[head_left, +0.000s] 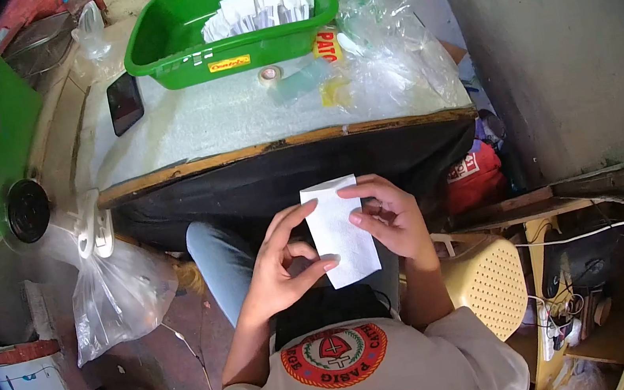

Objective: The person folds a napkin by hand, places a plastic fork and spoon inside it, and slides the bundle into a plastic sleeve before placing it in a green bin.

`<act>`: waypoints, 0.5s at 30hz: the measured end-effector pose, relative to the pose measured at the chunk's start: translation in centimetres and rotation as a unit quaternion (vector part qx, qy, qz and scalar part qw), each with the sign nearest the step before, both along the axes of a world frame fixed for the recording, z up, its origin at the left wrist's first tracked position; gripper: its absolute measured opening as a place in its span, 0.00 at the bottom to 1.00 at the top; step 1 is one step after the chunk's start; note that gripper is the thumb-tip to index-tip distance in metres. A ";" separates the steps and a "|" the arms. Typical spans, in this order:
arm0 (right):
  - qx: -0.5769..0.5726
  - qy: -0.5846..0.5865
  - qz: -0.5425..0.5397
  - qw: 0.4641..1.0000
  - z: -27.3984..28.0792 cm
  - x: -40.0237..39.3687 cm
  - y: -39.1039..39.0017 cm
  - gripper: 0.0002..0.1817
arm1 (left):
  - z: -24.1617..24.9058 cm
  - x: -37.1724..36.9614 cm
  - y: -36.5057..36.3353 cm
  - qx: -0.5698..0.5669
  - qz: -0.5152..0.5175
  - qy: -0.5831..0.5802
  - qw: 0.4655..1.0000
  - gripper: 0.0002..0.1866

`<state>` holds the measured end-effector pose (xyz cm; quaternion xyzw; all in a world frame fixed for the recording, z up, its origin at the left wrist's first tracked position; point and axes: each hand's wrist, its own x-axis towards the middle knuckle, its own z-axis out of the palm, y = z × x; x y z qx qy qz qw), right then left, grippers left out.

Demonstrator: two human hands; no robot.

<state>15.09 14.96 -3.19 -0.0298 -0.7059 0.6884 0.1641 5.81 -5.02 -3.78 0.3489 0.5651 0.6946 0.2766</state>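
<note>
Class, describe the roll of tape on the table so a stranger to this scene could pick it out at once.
Start at the green basin of folded white papers on the table. Just in front of its right end sits the roll of tape: a small pale ring, unlike the crumpled clear plastic bags beside it.

White paper slip (339, 229) between both hands, left hand (278, 267), right hand (394, 219).

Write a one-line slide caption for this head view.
Both hands, left hand and right hand, hold a white paper below a green basin.
</note>
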 end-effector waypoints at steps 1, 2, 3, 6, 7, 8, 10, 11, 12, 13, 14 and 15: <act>0.003 0.007 0.002 1.000 0.0 -0.1 0.0 0.17 | -0.1 -0.1 0.0 0.010 -0.006 0.007 1.000 0.41; 0.001 0.006 0.002 1.000 0.0 -0.2 0.0 0.17 | -0.1 -0.1 0.0 0.021 -0.011 0.015 1.000 0.43; 0.006 0.005 0.004 1.000 0.1 -0.2 -0.1 0.18 | -0.1 -0.1 -0.2 0.019 -0.026 0.004 0.999 0.46; 0.016 0.008 0.009 1.000 -0.1 -0.4 0.1 0.18 | 0.1 -0.2 -0.5 0.005 -0.040 0.000 0.999 0.47; 0.019 0.011 0.009 1.000 -0.2 -0.5 0.0 0.18 | 0.3 -0.2 -0.6 0.004 -0.039 0.000 0.999 0.47; 0.018 0.011 0.009 1.000 -0.1 -0.5 -0.1 0.18 | 0.4 -0.2 -0.6 0.007 -0.042 -0.016 0.999 0.47; 0.005 0.007 -0.003 1.000 0.2 -0.6 -0.3 0.18 | 0.4 -0.2 -0.7 0.009 -0.045 -0.033 0.998 0.47; 0.006 0.007 -0.003 1.000 0.1 -0.6 -0.3 0.18 | 0.2 -0.2 -0.7 0.014 -0.040 -0.040 0.998 0.45; 0.011 0.008 -0.009 1.000 0.1 -0.6 -0.3 0.18 | 0.0 -0.1 -0.6 0.018 -0.035 -0.048 0.998 0.42; 0.016 0.008 -0.014 1.000 0.1 -0.6 -0.2 0.18 | -0.4 -0.1 -0.6 0.019 -0.037 -0.048 0.998 0.42; 0.017 0.008 -0.015 1.000 0.0 -0.6 -0.2 0.18 | -0.8 -0.1 -0.5 0.019 -0.038 -0.027 0.999 0.36; 0.021 0.008 -0.023 0.999 0.0 -0.6 -0.2 0.18 | -1.1 -0.1 -0.4 0.020 -0.038 -0.006 0.999 0.31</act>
